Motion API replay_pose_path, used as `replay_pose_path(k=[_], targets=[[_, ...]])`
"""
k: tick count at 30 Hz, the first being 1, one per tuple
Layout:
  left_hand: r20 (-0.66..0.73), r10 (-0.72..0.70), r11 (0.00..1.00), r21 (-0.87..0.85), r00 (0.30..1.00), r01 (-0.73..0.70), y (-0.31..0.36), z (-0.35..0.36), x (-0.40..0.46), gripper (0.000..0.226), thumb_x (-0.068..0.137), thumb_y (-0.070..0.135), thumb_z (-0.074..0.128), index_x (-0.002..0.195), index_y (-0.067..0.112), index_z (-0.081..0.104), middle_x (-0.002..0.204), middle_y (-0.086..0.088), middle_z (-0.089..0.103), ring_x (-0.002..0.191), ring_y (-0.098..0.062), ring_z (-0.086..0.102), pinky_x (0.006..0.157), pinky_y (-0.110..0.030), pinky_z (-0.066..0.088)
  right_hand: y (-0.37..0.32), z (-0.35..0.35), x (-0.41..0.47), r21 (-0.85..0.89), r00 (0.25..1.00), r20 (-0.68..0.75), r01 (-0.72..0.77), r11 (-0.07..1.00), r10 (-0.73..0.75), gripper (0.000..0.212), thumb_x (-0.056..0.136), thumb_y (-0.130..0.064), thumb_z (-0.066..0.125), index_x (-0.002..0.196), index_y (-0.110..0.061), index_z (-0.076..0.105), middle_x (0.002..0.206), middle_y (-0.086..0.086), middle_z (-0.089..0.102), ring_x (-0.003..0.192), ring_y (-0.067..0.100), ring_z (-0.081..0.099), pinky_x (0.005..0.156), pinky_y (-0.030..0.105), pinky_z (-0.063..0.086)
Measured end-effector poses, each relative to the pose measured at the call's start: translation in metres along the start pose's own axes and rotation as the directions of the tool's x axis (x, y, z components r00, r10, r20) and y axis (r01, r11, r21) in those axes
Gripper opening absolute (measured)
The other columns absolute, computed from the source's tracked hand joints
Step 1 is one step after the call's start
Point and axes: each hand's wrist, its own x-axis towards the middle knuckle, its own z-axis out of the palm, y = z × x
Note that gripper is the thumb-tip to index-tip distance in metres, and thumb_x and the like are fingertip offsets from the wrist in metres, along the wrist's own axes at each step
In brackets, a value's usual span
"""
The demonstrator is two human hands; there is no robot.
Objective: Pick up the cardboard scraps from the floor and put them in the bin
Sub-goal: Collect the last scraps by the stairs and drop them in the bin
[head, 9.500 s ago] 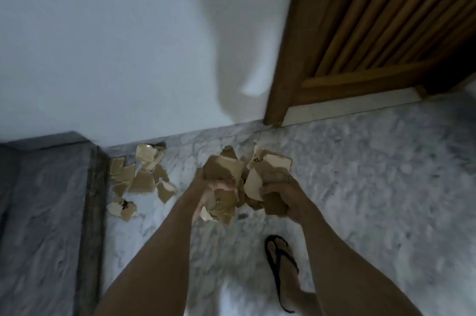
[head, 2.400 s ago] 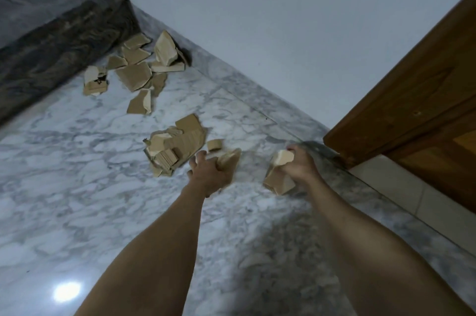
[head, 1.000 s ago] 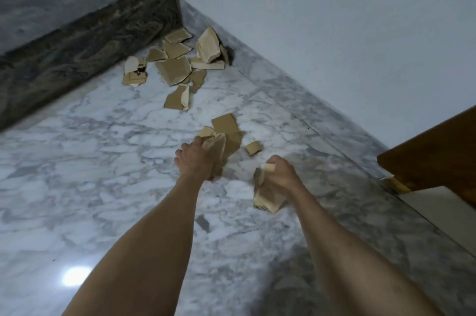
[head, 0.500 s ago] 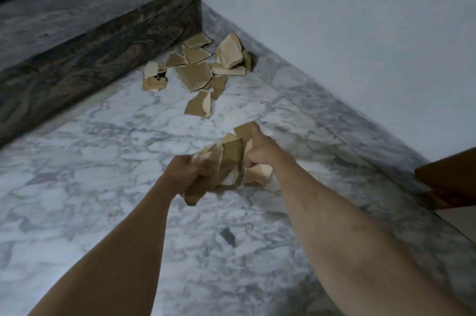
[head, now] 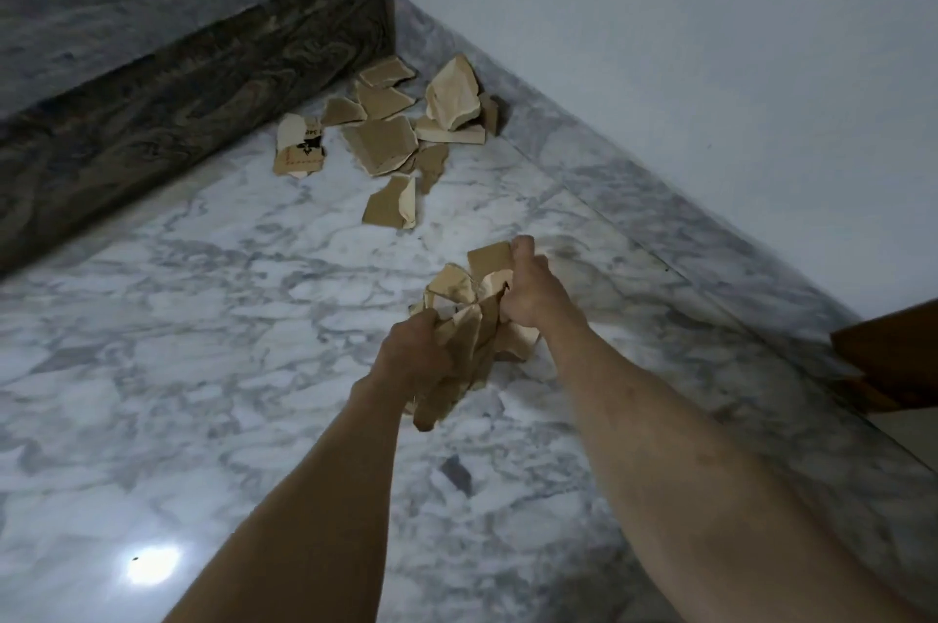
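Both hands are squeezing one crumpled bundle of cardboard scraps [head: 464, 318] between them, held up over the marble floor [head: 203, 318]. The left hand [head: 413, 356] is clamped on the lower left side of the bundle, and the right hand [head: 528, 295] is gripping the upper right side with the thumb poking up. The bundle is running long-ways on a diagonal: its lowest flap is hanging down toward the camera and its top corner is sticking up toward the wall.

The rest of the loose scraps [head: 391, 135] are sitting further out in the corner, well apart from the hands, fanned between the dark stone step [head: 177, 79] and the wall [head: 660, 64]. One piece with black print [head: 299, 147] is lying just beside the step's face, and a pale bent piece [head: 451, 94] is leaning up near the skirting.

Room-wise, there's a lot of open marble on the left and below the arms. The step is boxing in the top left, the wall is closing off the right, and a brown wooden edge [head: 888, 353] is poking in at far right.
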Motion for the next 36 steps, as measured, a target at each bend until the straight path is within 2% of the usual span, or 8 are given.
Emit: replay_pose_path(k=[6, 9, 15, 19, 22, 28, 33, 36], targets=[[-0.038, -0.018, 0.954, -0.299, 0.999, 0.006, -0.013, -0.022, -0.015, 0.067, 0.055, 0.054, 0.057, 0.110, 0.015, 0.056, 0.106, -0.005, 0.064, 0.104, -0.029, 0.062, 0.081, -0.034, 0.047, 0.009, -0.020, -0.010, 0.458, 0.992, 0.043, -0.126, 0.880, 0.120, 0.043, 0.071, -0.010, 0.085, 0.109, -0.006, 0.065, 0.110, 0.014, 0.069, 0.098, 0.030, 0.066, 0.082, 0.044, 0.057], [-0.032, -0.036, 0.910, -0.414, 0.999, 0.020, -0.011, -0.028, -0.024, 0.065, 0.053, 0.050, 0.066, 0.110, 0.020, 0.061, 0.104, 0.001, 0.068, 0.098, -0.021, 0.064, 0.076, -0.032, 0.049, 0.024, -0.061, -0.024, 0.634, 0.991, 0.006, -0.108, 0.765, 0.135, 0.025, 0.076, -0.012, 0.083, 0.091, -0.015, 0.064, 0.100, 0.005, 0.069, 0.088, 0.023, 0.065, 0.073, 0.037, 0.054], [0.077, -0.029, 0.965, -0.260, 0.997, 0.048, 0.005, -0.006, -0.074, 0.048, 0.074, 0.034, 0.065, 0.116, 0.021, 0.045, 0.104, -0.003, 0.059, 0.094, -0.026, 0.057, 0.077, -0.034, 0.042, 0.066, -0.093, -0.062, 0.281, 0.970, 0.193, -0.198, 0.939, 0.147, 0.073, 0.072, -0.019, 0.087, 0.134, -0.014, 0.050, 0.133, 0.002, 0.057, 0.119, 0.027, 0.056, 0.089, 0.036, 0.049], [0.124, -0.057, 0.969, -0.231, 0.991, 0.085, 0.004, 0.026, -0.094, 0.058, 0.086, 0.025, 0.067, 0.129, 0.020, 0.029, 0.109, -0.016, 0.066, 0.099, -0.038, 0.065, 0.080, -0.043, 0.052, 0.074, -0.063, -0.072, 0.287, 0.973, 0.210, -0.152, 0.946, 0.093, 0.097, 0.076, -0.016, 0.085, 0.153, -0.017, 0.027, 0.156, 0.004, 0.035, 0.137, 0.026, 0.041, 0.097, 0.033, 0.042], [0.056, -0.131, 0.987, -0.081, 0.990, 0.135, -0.005, 0.046, -0.090, 0.077, 0.088, 0.016, 0.064, 0.151, 0.016, 0.021, 0.122, -0.022, 0.063, 0.109, -0.041, 0.062, 0.083, -0.040, 0.048, 0.077, -0.038, -0.058, 0.152, 0.984, 0.173, -0.073, 0.986, 0.046, 0.090, 0.078, -0.021, 0.083, 0.151, -0.016, 0.029, 0.149, 0.009, 0.044, 0.132, 0.029, 0.046, 0.098, 0.036, 0.043], [-0.048, -0.309, 0.951, -0.035, 0.950, 0.307, -0.010, 0.061, -0.087, 0.052, 0.081, 0.013, 0.065, 0.130, 0.008, 0.049, 0.125, -0.016, 0.044, 0.109, -0.040, 0.055, 0.095, -0.043, 0.048, 0.074, -0.020, -0.050, -0.063, 0.996, 0.038, -0.078, 0.995, 0.080, 0.077, 0.077, -0.032, 0.082, 0.138, -0.008, 0.042, 0.137, 0.015, 0.049, 0.123, 0.033, 0.050, 0.094, 0.038, 0.046], [0.054, -0.307, 0.949, -0.060, 0.950, 0.310, 0.000, 0.052, -0.079, 0.031, 0.083, 0.024, 0.064, 0.109, 0.011, 0.052, 0.111, -0.013, 0.064, 0.099, -0.033, 0.061, 0.075, -0.035, 0.046, 0.076, -0.035, -0.057, 0.228, 0.990, 0.092, -0.130, 0.965, 0.111, 0.058, 0.069, -0.020, 0.088, 0.116, -0.009, 0.056, 0.117, 0.009, 0.062, 0.109, 0.029, 0.059, 0.087, 0.040, 0.050], [0.073, -0.222, 0.949, -0.214, 0.972, 0.233, 0.011, 0.038, -0.067, 0.052, 0.075, 0.044, 0.058, 0.112, 0.008, 0.055, 0.112, -0.012, 0.064, 0.103, -0.034, 0.060, 0.081, -0.037, 0.047, 0.089, -0.057, -0.070, 0.462, 0.978, 0.086, -0.209, 0.862, 0.191, 0.056, 0.070, -0.014, 0.088, 0.115, -0.009, 0.056, 0.113, 0.007, 0.063, 0.102, 0.027, 0.060, 0.083, 0.038, 0.052]])
